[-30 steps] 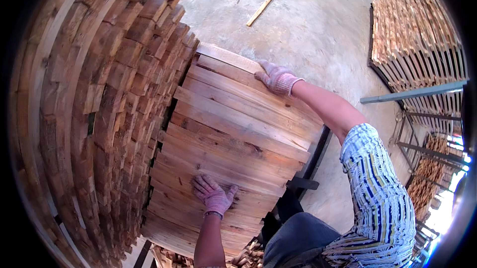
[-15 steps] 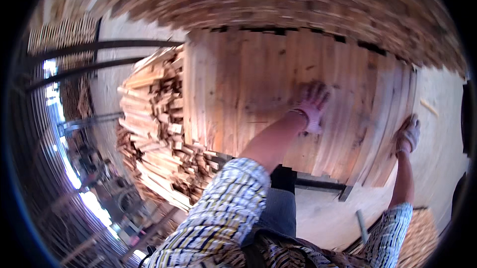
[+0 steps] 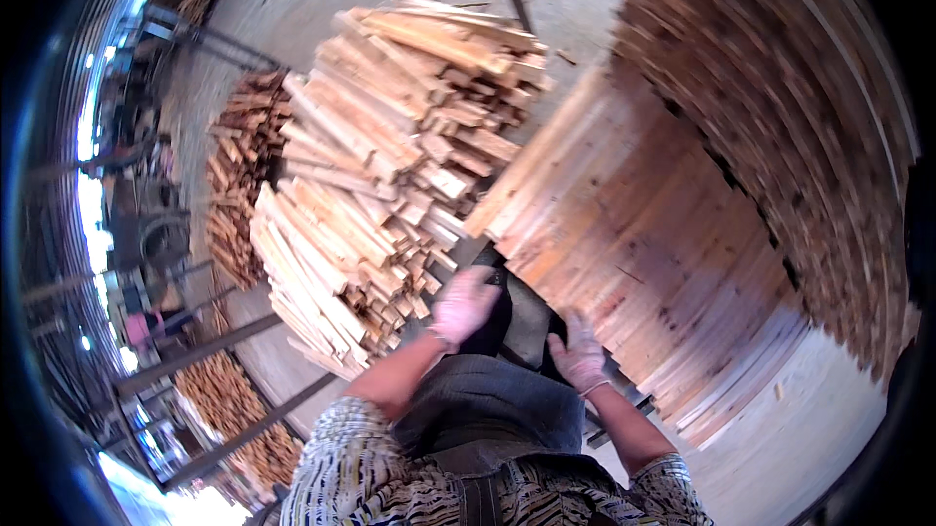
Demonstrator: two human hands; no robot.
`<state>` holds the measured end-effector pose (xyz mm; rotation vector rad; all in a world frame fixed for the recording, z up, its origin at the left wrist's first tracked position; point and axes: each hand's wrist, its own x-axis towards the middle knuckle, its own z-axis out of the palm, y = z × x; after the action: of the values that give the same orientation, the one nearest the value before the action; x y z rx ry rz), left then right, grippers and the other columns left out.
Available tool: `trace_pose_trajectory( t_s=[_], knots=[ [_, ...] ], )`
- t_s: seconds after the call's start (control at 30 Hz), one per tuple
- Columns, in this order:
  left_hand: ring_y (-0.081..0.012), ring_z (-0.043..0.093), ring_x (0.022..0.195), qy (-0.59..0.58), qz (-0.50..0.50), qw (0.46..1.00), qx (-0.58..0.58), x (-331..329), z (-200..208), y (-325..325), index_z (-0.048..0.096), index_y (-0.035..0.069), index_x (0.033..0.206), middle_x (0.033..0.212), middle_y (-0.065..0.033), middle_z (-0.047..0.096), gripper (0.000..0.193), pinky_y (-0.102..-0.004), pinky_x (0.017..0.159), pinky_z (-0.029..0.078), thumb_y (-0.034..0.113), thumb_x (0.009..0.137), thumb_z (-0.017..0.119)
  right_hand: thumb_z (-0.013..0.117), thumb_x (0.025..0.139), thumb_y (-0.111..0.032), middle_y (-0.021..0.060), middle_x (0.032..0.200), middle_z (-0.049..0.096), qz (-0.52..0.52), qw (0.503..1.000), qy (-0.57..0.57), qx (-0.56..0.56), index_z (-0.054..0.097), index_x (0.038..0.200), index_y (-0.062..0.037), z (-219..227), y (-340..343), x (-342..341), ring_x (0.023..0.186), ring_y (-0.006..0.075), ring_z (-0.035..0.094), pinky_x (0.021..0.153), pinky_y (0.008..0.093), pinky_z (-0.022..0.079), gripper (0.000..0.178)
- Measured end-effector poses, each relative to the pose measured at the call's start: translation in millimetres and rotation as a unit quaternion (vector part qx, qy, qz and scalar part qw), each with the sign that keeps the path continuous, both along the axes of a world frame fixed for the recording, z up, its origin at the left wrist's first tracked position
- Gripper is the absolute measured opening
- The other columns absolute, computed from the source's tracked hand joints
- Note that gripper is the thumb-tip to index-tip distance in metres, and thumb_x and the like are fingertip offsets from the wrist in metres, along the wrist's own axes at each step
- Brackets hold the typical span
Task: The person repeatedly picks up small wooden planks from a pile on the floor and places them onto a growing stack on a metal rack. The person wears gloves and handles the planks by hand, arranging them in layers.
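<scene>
Two gloved hands sit at lower centre: the left hand (image 3: 466,304), blurred, its finger state impossible to tell; the right hand (image 3: 582,352), thumb and fingers wide, just beside one layer of flat boards (image 3: 663,243), right of centre. Left of centre lies one loose pile of sticks (image 3: 366,151); at upper right, one tall stack (image 3: 780,107). Farther, at left, one darker pile (image 3: 244,170).

A head-worn fisheye camera is looking steeply down, the left hand (image 3: 466,304) and right hand (image 3: 579,350) are showing at close range, a stick pile (image 3: 366,151) and flat boards (image 3: 673,243) are spreading beyond, straight edges are bending.
</scene>
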<state>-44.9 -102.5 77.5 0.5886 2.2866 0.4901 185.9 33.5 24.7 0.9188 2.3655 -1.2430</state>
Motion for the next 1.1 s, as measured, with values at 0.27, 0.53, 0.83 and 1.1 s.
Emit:
trace_pose_trajectory(
  t_s=[0.27,0.53,0.83,1.1],
  knots=[
    [-0.0398,0.039,0.138,0.171,0.472,0.841,-0.202,-167,15,-283,0.028,-0.004,0.149,0.148,-0.0264,0.039,0.098,-0.0403,0.114,0.035,0.047,0.080,0.075,0.062,0.090,-0.047,0.0243,0.141,0.050,0.148,0.982,-0.022,-0.113,0.038,0.146,-0.0070,40,-35,-243,0.129,0.0387,0.049,0.108,0.0423,0.041,0.073],
    [-0.0419,0.000,0.150,-0.056,0.489,0.813,-0.313,-233,-59,-261,-0.004,-0.012,0.151,0.162,-0.0275,-0.001,0.137,-0.0548,0.120,0.014,0.073,0.072,0.068,0.066,0.088,-0.051,0.0289,0.134,0.055,0.085,0.955,-0.042,-0.282,0.042,0.143,0.0016,-22,-103,-368,0.128,0.0403,0.051,0.108,0.0408,0.040,0.080],
    [-0.0453,-0.005,0.149,-0.121,0.442,0.830,-0.319,-224,-75,-285,-0.004,-0.012,0.151,0.159,-0.0329,-0.007,0.134,-0.0512,0.121,0.006,0.078,0.074,0.060,0.080,0.075,-0.045,0.0279,0.154,0.029,-0.242,0.970,-0.028,-0.016,0.023,0.151,0.0041,-16,-78,-503,0.143,0.0406,0.030,0.117,0.0436,0.029,0.107],
    [-0.0395,0.000,0.151,-0.085,0.507,0.816,-0.264,-225,-69,-293,-0.005,-0.010,0.151,0.160,-0.0305,-0.004,0.133,-0.0436,0.123,0.008,0.060,0.073,0.077,0.081,0.072,-0.043,0.0285,0.153,0.027,-0.216,0.970,-0.104,-0.041,0.016,0.153,-0.0014,0,-153,-525,0.140,0.0400,0.035,0.116,0.0427,0.034,0.112]
  ],
)
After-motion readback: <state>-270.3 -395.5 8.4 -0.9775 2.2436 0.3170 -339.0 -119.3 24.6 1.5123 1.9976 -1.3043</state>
